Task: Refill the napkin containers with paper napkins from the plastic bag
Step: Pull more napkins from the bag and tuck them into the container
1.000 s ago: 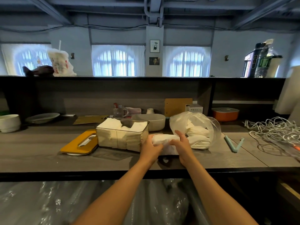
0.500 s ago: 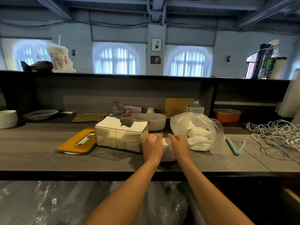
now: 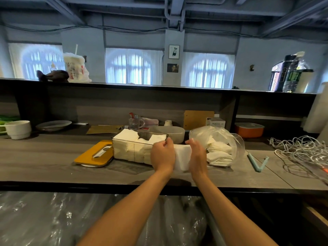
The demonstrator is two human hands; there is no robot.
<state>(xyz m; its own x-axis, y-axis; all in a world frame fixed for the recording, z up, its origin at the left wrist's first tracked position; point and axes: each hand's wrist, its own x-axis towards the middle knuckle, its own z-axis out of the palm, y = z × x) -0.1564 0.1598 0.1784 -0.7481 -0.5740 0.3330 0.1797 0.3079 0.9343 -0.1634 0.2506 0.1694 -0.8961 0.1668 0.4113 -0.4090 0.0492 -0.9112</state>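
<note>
Both hands — left hand (image 3: pixel 162 155), right hand (image 3: pixel 197 156) — clasp a white paper napkin stack (image 3: pixel 182 159) between the clear plastic napkin container (image 3: pixel 131 151) and the translucent plastic bag (image 3: pixel 215 139); next, likely lifting it leftward into the container's open top.

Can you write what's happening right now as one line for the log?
step: refilling | left hand + right hand: hold napkin stack | napkin container: open, partly full | plastic bag: napkins left

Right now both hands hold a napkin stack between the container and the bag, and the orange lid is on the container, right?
Not quite. In the head view the orange lid lies on the counter left of the container. The rest holds.
</note>
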